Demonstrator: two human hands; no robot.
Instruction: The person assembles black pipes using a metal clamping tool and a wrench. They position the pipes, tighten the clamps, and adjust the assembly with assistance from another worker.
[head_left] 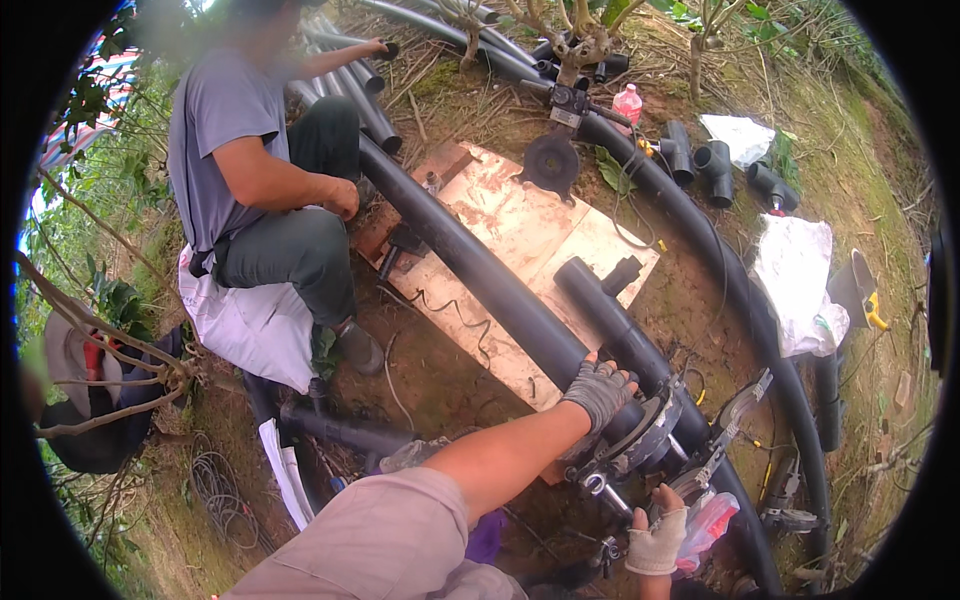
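Soil (437,378); left hand (600,392) (gloved) on pipe (470,255).

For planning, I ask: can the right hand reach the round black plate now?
Probably not: the clamp and black pipes lie between the right hand and the distant round black plate.

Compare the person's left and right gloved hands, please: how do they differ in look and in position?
The left hand wears a grey glove, while the right hand wears a cream glove. The left hand lies on the thick black pipe; the right hand is off that pipe, lower in the picture, near a silver rod. Both gloves leave the fingertips bare.
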